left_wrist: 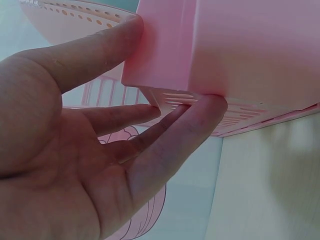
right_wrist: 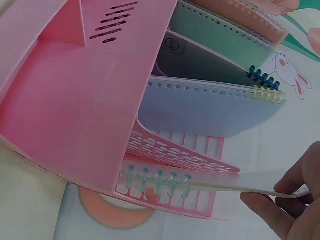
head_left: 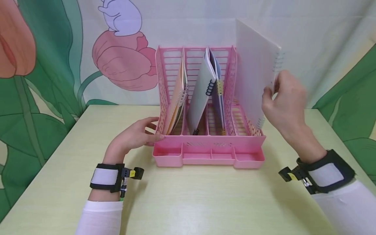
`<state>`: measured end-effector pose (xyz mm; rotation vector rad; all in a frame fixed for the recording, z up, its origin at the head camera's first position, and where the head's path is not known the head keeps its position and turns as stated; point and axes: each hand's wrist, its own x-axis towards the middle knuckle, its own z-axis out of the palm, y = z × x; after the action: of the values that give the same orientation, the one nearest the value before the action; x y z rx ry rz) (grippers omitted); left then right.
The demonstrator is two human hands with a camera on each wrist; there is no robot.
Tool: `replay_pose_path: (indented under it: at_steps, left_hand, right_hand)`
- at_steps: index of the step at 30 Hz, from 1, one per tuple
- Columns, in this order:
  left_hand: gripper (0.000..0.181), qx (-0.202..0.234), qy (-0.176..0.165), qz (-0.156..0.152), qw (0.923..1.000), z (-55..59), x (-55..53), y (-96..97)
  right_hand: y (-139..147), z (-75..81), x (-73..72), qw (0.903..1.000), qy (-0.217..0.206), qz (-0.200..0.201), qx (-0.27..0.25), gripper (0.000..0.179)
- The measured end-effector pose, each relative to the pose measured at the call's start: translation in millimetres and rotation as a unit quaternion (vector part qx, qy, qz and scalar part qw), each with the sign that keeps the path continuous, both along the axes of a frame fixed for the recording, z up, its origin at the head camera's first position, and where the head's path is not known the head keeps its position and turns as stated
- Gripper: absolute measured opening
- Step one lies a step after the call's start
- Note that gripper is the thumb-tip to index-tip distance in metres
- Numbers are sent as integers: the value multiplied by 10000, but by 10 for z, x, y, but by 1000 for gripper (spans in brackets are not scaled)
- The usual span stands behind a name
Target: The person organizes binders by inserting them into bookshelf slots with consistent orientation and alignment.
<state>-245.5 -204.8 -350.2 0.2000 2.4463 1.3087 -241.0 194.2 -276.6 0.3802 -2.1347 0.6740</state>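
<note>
A pink file rack [head_left: 205,141] with upright compartments and a row of small trays along its front stands on the table. My left hand [head_left: 133,135] holds its left front corner, the thumb on one side and fingertips against the underside in the left wrist view. With thumb and fingers, my right hand [head_left: 286,101] pinches the spine edge of a white loose-leaf notebook [head_left: 254,68] with clear rings. That notebook stands upright in the rightmost compartment, its lower rings [right_wrist: 157,182] down behind the front panel. Other notebooks lean in the rack: an orange one [head_left: 174,106], a grey-green one [head_left: 201,94] and a blue one [head_left: 218,98].
The light wooden table [head_left: 205,202] extends in front of the rack and to both sides. Behind it hangs a white cloth [head_left: 188,19] printed with flowers, green leaves and a rabbit. Black wrist straps with small cameras sit on both forearms.
</note>
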Motion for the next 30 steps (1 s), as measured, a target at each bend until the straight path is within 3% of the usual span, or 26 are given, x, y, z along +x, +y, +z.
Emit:
replay_pose_path:
  at_steps: [11, 30]
  left_hand:
    - [87, -44, 33, -22, 10000, 9, 9, 10]
    - [87, 6, 57, -40, 10000, 16, 25, 0]
  right_hand:
    - [-72, 1, -91, 9987, -505, 33, -15, 10]
    - [-73, -79, -248, 9948, -1006, -45, -116, 10]
